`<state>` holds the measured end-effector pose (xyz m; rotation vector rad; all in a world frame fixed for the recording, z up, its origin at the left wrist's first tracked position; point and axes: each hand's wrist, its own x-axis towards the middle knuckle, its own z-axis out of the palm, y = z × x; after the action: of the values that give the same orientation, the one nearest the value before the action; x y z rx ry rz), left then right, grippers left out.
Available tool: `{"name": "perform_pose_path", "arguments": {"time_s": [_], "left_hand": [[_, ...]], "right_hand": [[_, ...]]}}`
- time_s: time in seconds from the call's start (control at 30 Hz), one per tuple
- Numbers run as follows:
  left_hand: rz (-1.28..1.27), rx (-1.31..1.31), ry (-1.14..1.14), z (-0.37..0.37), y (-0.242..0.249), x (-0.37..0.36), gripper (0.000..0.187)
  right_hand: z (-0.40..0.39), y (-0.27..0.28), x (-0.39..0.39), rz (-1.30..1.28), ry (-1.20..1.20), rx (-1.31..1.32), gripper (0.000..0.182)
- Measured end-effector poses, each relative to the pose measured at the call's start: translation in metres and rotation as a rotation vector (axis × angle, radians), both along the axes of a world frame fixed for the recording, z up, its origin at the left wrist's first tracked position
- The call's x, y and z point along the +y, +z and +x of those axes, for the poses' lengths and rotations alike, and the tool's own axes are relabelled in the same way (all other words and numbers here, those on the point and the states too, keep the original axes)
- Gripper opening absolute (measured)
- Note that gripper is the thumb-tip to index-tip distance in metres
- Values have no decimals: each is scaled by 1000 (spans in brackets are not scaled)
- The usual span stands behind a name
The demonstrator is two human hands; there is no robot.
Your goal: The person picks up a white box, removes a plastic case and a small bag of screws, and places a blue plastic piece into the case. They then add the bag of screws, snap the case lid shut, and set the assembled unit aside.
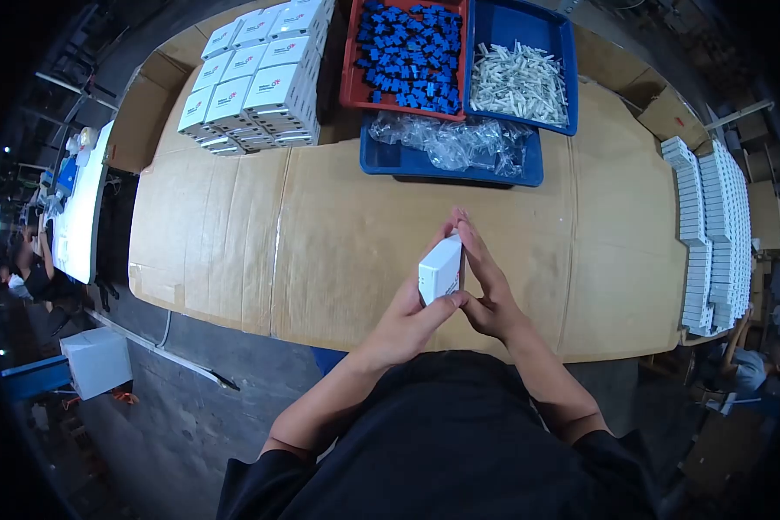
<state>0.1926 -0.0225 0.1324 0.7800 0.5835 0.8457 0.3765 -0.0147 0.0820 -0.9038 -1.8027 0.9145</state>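
Observation:
A small white plastic case (440, 270) is between my two hands, tilted, with small dark holes on its near end and faint print on one side. My left hand (412, 316) grips it from the left, thumb across the near edge. On the other side my right hand (487, 290) presses along the case, fingers stretched forward and thumb bent in near the left thumb. The fingertips of both hands meet beyond its far end. Part of the case is covered by my fingers.
Stacked white printed cases (256, 82) stand at the back left. A red tray (348, 82) holds blue parts, a blue tray (572, 69) white pieces, and a lower blue tray (381, 163) clear plastic bags. White pieces (711, 234) are stacked right on the cardboard-covered table (355, 251). Other people are at both sides.

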Motion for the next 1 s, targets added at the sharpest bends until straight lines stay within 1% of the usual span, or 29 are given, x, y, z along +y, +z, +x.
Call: {"name": "perform_pose_path", "arguments": {"time_s": [0.03, 0.1, 0.13, 0.2, 0.23, 0.3, 0.33, 0.37, 0.4, 0.43, 0.47, 0.5, 0.53, 0.57, 0.6, 0.63, 0.67, 0.73, 0.83, 0.87, 0.9, 0.93, 0.97, 1.0], "left_hand": [[27, 15, 1, 2, 1, 0, 83], [82, 48, 5, 3, 5, -1, 83], [53, -1, 16, 3, 10, -1, 82], [-3, -101, 32, 4, 19, -1, 81], [93, -48, 80, 6, 16, 1, 79], [289, 57, 174, 9, 3, 6, 76], [273, 65, 186, 7, -6, 8, 73], [255, 72, 199, 1, -15, 8, 71], [238, 79, 211, -1, -16, 9, 68], [144, 63, 280, 0, -11, 8, 67], [213, 130, 308, -1, -12, 9, 67], [283, 199, 337, -5, -13, 12, 68], [353, 269, 365, -10, -11, 15, 69], [384, 353, 329, -15, -6, 16, 73], [463, 421, 273, -19, -9, 19, 69], [436, 484, 205, -21, -8, 20, 66], [407, 544, 136, -22, -6, 22, 63], [295, 404, 206, -20, -16, 21, 56], [194, 225, 344, -15, -19, 21, 48], [169, 174, 395, -14, -18, 20, 45], [151, 177, 370, -15, -17, 20, 42], [191, 193, 352, -14, -16, 21, 43], [228, 209, 336, -13, -16, 21, 44], [263, 226, 321, -13, -17, 21, 45]], "right_hand": [[1, 1, -1, -16, 8, -9, 87], [-2, 4, -5, -93, -15, 174, 91], [-4, 4, -5, -130, -25, 266, 93], [-5, 4, -1, -248, -109, 371, 84], [-4, 5, 0, -304, -155, 422, 79], [11, -7, -1, -577, -29, 602, 62], [11, 3, 1, -715, 39, 690, 54], [6, 14, -1, -724, -50, 775, 34], [7, 15, 0, -686, -84, 746, 35], [8, 16, 1, -647, -117, 716, 35], [9, 17, 2, -606, -150, 686, 36], [12, 26, 3, -674, -215, 606, 40], [15, 27, 5, -608, -182, 545, 42], [18, 29, 6, -545, -148, 485, 44], [19, 30, 8, -479, -112, 424, 46], [18, 32, 8, -487, -88, 412, 51], [17, 34, 8, -518, -115, 472, 51], [12, 37, 6, -578, -169, 589, 50], [6, 24, 10, -489, -222, 703, 47], [9, 20, 9, -542, -204, 715, 45], [13, 17, 8, -595, -186, 727, 44], [15, 16, 7, -650, -166, 739, 42], [16, 15, 5, -618, -160, 772, 38], [17, 19, 4, -612, -132, 717, 38]]}}
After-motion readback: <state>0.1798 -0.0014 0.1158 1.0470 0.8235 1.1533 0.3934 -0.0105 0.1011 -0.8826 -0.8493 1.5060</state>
